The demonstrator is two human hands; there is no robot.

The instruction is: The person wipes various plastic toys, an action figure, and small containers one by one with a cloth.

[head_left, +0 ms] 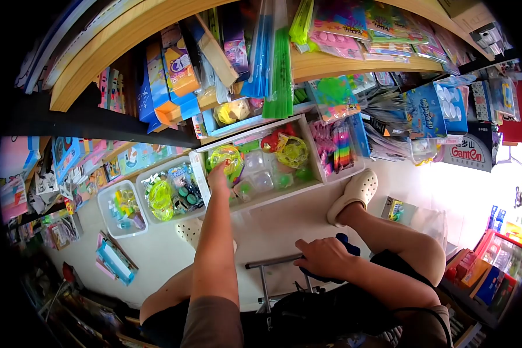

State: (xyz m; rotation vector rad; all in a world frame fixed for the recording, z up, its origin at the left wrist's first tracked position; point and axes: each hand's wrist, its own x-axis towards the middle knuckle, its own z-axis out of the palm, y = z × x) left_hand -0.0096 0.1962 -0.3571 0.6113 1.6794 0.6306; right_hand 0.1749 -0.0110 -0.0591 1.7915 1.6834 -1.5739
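My left hand point(218, 178) reaches into a white open-topped box point(267, 200) at its left end. Its closed fingers meet a neon yellow-green coiled toy point(231, 159); part of the grip is hidden. Clear plastic balls point(255, 180) lie beside it in the box, some with green inside. A second coiled toy point(292, 152) sits at the box's right end, near a red item point(269, 143). Lower down, my right hand point(326, 258) is curled over a dark blue object point(349, 246) beside a grey metal frame point(272, 262). What those fingers hold is hidden.
Left of the box stand a clear tub with small toys point(122, 233) and a packed tub point(171, 217). Rainbow-striped packs fill a bin point(354, 171) on the right. A wooden shelf point(313, 67) overhangs the box. Flat packages point(115, 259) lie on the floor.
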